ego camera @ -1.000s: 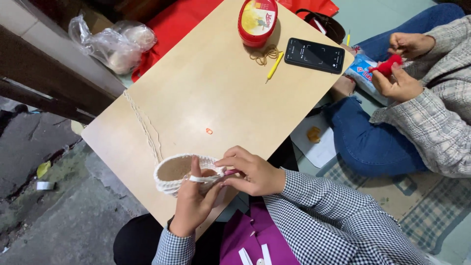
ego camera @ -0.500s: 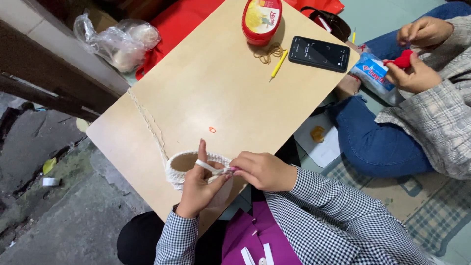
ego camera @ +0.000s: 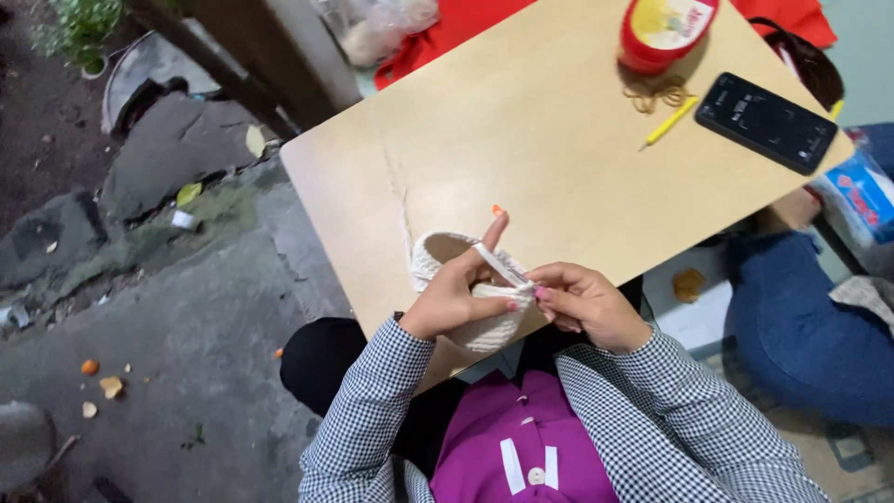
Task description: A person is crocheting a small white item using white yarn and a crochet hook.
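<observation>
Just beneath our left hand [ego camera: 453,300], clamped on the small cream rope basket [ego camera: 470,291], we keep the cord [ego camera: 501,265] taut while our right hand [ego camera: 589,305] pinches its end.

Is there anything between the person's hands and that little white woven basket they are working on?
Nothing visible does. The left hand already grips the woven basket at the table edge, and the right hand pinches the white strand running over it. The phone, pencil and red tub lie well beyond.
</observation>
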